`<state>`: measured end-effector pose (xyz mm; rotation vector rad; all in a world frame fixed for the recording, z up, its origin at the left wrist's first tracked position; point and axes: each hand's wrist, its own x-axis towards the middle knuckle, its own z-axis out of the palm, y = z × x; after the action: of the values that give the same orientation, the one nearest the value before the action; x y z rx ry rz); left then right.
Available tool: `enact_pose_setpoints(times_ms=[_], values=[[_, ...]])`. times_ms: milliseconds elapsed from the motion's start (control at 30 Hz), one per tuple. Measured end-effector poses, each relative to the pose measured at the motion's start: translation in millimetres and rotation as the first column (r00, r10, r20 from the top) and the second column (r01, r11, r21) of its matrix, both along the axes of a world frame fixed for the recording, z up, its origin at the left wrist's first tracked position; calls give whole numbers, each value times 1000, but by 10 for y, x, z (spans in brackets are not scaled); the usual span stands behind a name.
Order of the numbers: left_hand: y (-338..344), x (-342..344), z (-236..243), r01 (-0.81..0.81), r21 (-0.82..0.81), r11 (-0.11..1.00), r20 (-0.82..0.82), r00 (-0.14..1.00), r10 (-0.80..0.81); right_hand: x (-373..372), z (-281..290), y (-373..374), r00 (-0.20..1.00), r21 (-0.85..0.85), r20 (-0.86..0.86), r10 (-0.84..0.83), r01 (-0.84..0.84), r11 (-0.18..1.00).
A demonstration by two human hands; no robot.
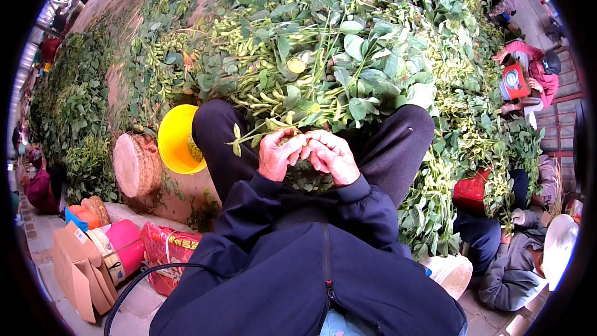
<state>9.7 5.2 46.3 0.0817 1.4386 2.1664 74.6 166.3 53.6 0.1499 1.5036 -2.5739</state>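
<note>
In front of my lap, my left hand [280, 154] is closed around a green soybean stalk [254, 132]. Its tip, with a few small pods, sticks out to the left past my knuckles. My right hand [331, 154] meets it, thumb and fingers pinched together at the same stalk; the exact spot they grip is hidden by the fingers. Just beyond both hands lies a heap of cut soybean plants [364, 81], with plump green pods [273, 101] among broad leaves. A yellow bucket [174, 140] with some pods inside stands by my left knee.
Left of the bucket is a round woven stool [134, 165]. Behind it are a cardboard box [78, 267], a pink bucket [124, 246] and a red bag [169, 255]. At right sit several people near a red basket [471, 191], a white bucket [451, 272] and a red bucket [515, 81].
</note>
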Motion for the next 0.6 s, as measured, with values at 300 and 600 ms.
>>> enact_pose_setpoints(times_ms=[300,600], values=[[-49,2,-104,26,116,993,-23,999,-23,-10,-20,47,1000,-50,1,-29,29,998],[-52,47,37,-37,181,983,94,995,20,-147,240,187,995,93,-75,-69,76,993]])
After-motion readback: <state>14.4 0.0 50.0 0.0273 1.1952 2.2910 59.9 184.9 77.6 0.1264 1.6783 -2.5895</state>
